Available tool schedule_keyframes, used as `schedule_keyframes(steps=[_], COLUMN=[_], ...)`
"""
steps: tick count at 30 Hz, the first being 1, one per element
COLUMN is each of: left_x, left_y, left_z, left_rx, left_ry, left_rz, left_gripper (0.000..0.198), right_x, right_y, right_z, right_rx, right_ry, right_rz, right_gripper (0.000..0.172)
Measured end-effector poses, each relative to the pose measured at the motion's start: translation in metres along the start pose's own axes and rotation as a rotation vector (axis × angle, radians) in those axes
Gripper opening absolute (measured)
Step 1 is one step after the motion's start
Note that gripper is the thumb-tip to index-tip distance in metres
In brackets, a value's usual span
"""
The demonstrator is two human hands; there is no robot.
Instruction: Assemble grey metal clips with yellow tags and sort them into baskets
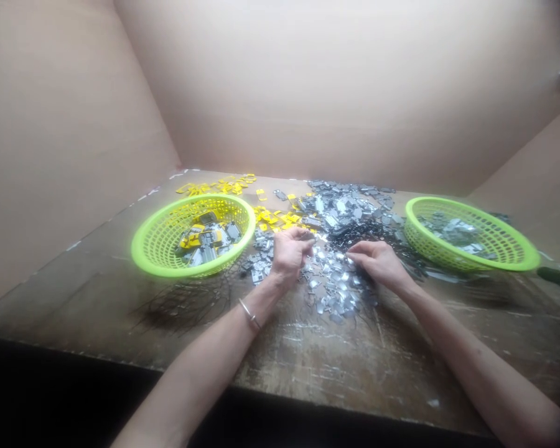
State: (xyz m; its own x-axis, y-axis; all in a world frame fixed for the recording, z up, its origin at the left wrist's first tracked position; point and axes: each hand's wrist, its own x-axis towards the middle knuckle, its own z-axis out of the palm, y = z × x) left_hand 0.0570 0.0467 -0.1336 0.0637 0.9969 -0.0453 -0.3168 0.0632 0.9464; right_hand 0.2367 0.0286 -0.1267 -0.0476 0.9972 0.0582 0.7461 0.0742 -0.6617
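Note:
My left hand, with a metal bangle on its wrist, is closed around a small grey part that shows at the fingertips. My right hand is pinched just above the small shiny silver pieces; what lies between its fingertips is too small to make out. Between and beyond the hands is a heap of small black parts. Farther back lies a pile of grey flat parts. Loose grey parts are scattered left of my left hand.
On the left stands a green basket with grey and yellow parts. Another green basket on the right holds grey and clear-looking pieces. Yellow frames lie at the back left. Cardboard-coloured walls surround the worn wooden table.

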Motion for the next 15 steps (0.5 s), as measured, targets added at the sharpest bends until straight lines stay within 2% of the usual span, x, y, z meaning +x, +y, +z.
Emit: schedule_keyframes(steps=[5, 11, 15], left_x=[0.000, 0.007, 0.008], left_y=[0.005, 0.015, 0.015], left_z=[-0.002, -0.013, -0.014], left_rx=[-0.006, -0.088, -0.104], left_ry=[0.015, 0.116, 0.127], left_rz=[-0.089, -0.054, -0.049], left_gripper=[0.017, 0.023, 0.025], right_x=[-0.001, 0.006, 0.018], right_y=[-0.002, -0.007, -0.011], right_z=[0.001, -0.001, 0.003], right_rx=[-0.072, -0.149, -0.240], right_ry=[-0.008, -0.014, 0.003], right_rz=[-0.044, -0.111, -0.176], right_gripper=[0.020, 0.020, 0.021])
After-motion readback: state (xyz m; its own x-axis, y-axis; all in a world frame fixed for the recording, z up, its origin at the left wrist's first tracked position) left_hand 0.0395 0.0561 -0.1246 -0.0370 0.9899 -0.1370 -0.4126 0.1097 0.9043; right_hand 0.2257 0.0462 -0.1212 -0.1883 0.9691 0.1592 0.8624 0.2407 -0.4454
